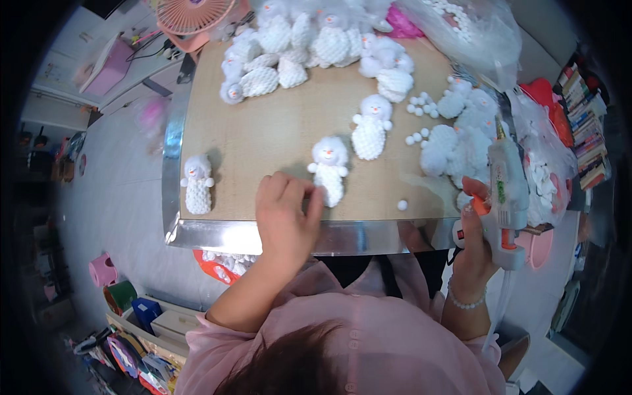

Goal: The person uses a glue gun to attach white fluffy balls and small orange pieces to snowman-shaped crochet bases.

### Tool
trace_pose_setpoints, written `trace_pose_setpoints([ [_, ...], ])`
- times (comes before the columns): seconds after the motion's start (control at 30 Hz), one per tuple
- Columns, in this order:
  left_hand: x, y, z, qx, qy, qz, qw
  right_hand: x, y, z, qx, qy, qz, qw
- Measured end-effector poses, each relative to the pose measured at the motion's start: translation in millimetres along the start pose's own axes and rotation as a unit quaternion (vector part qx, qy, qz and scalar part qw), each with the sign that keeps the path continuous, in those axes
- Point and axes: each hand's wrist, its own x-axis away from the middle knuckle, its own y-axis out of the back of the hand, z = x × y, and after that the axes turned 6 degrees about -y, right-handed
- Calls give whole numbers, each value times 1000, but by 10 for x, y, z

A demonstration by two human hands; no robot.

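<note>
My right hand [474, 232] grips a translucent hot glue gun [507, 197], a finger at its orange trigger and the nozzle pointing away from me. My left hand [289, 212] is at the table's near side with curled fingers. Its thumb and fingertips meet the lower left side of a white plush snowman [329, 170]; whether they pinch it is unclear. That snowman lies face up, small white balls at its sides as arms. Another snowman with ball arms [371, 128] lies just beyond, and a third [198, 185] is at the left edge. One loose white ball [402, 205] rests near the front edge.
Snowmen and knitted bodies pile up at the table's far side [296, 44]. More snowmen [464, 133] crowd the right, beside loose white balls [422, 104]. A plastic bag [469, 34] and a pink fan [195, 17] stand behind. Metal trim [212, 234] edges the table.
</note>
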Motion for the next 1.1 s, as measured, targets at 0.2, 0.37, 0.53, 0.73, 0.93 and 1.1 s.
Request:
trace_pose_setpoints([
  [0.2,-85,164,109,-57,32,-30,997,125,272,-238,-25,-78,81,993],
  [0.37,-48,468,302,-165,36,-22,985,187,157,-281,-109,-166,204,959],
  [0.53,-77,578,97,-207,39,-33,977,178,-3,-475,-81,-124,232,961],
  [0.73,-405,160,-519,-6,-126,63,990,68,70,-444,-80,-40,215,973],
  [0.93,-346,-432,-829,1,-217,241,946,23,346,-271,-159,-106,70,979],
  [1.1,-484,-597,-779,-36,-205,200,957,14,576,-371,-119,-118,30,985],
])
